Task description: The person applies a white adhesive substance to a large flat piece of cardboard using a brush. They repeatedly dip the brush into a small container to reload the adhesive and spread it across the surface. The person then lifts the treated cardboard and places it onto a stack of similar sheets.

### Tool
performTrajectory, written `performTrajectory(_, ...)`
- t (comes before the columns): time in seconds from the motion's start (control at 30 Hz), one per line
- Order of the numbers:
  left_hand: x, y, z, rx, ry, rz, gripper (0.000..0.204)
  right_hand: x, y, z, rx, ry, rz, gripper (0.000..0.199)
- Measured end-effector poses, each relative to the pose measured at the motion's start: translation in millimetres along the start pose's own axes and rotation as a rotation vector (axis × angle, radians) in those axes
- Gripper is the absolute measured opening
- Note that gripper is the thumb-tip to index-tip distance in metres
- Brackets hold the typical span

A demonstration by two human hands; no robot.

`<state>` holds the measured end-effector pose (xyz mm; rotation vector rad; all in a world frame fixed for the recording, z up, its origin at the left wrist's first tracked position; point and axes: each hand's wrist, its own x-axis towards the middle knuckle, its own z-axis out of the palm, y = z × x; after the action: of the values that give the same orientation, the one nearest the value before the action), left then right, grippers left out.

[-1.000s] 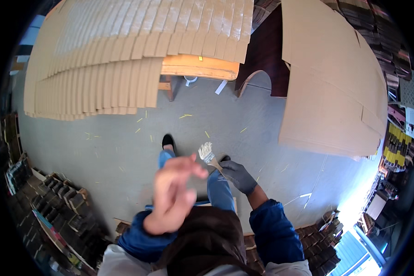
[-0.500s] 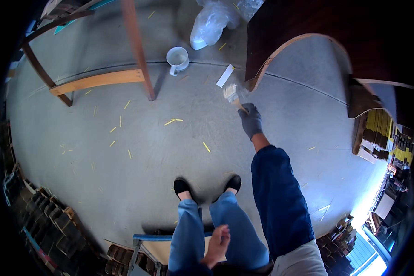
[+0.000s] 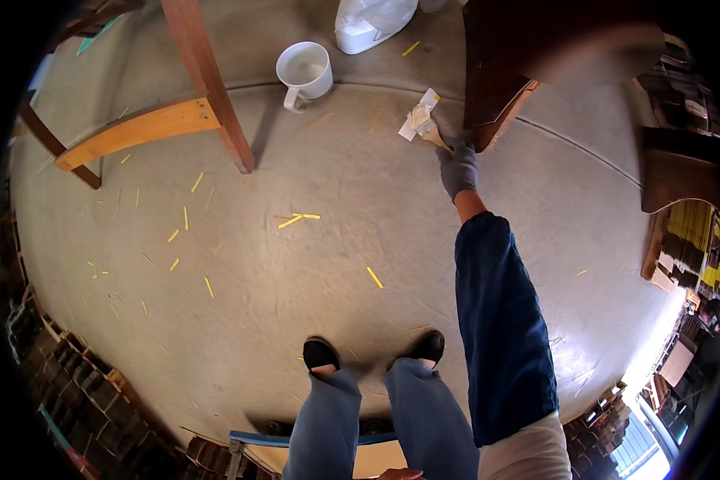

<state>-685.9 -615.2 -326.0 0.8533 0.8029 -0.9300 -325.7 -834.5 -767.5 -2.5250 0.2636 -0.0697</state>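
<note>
My right hand (image 3: 459, 171), in a grey glove, is closed round the wooden handle of a paintbrush (image 3: 422, 121) with pale bristles. The bristles overlap a white strip (image 3: 430, 100) on the floor; whether they touch it I cannot tell. Close beside the gloved hand is the lower corner of a dark brown wooden panel (image 3: 492, 96). To the left, a white mug-shaped pot (image 3: 312, 90) with a handle stands on the floor. Only a sliver of my left hand (image 3: 401, 474) shows at the bottom edge, in front of my seat, with its fingers mostly hidden.
A wooden frame with legs and an orange-brown crossbar (image 3: 140, 132) stands at the left. Plastic wrapping over a white object (image 3: 372, 24) lies at the back. Yellow strips (image 3: 374, 277) are scattered on the concrete floor. Stacked wooden pieces (image 3: 684, 232) stand at the right.
My right hand has moved slightly right and away from me, bringing the brush over the white strip. My left hand has dropped almost out of view. The whole view has shifted.
</note>
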Motion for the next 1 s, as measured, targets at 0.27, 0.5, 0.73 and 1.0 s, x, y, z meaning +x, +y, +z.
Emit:
performTrajectory(0.27,6,10,0,0.169,0.029,0.116,0.029,-2,-16,-14,-0.237,-0.042,0.01,0.045)
performTrajectory(0.5,19,-12,12,0.26,0.314,0.315,0.024,-238,-85,-94,-0.158,-0.319,-0.042,0.063)
performTrajectory(0.73,-74,-44,-39,0.917,0.148,0.584,0.022,-491,-212,-381,0.068,-0.431,0.112,0.014)
performTrajectory(1.0,-351,69,-128,1.108,0.417,0.571,0.037,-445,-258,-607,-0.08,-0.612,-0.095,0.019)
